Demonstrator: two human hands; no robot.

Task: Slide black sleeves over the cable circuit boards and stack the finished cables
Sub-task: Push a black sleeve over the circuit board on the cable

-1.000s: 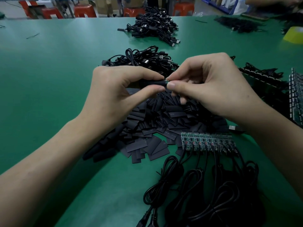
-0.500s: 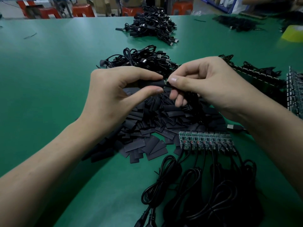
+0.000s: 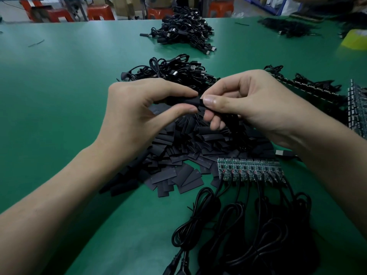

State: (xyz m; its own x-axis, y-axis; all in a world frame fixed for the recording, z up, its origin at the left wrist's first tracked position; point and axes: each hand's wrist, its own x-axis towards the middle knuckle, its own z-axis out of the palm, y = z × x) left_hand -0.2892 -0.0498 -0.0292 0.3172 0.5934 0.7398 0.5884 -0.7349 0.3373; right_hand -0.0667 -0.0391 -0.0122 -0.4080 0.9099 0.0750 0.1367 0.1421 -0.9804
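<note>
As left hand point(image 3: 135, 114) and right hand point(image 3: 252, 104) pinch sleeve point(image 3: 193, 100), sleeve heap point(image 3: 188, 153) beneath.

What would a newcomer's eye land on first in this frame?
Mid-frame, the left hand and right hand pinch one black tubular sleeve between them. Beneath lies a heap of flat black sleeve pieces on the green table, with a row of small green circuit boards trailing coiled black cables nearer the camera.

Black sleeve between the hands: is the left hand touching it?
Touching. Head view shows the left hand pinching the black sleeve between thumb and forefinger; the right hand pinches its other end.
</note>
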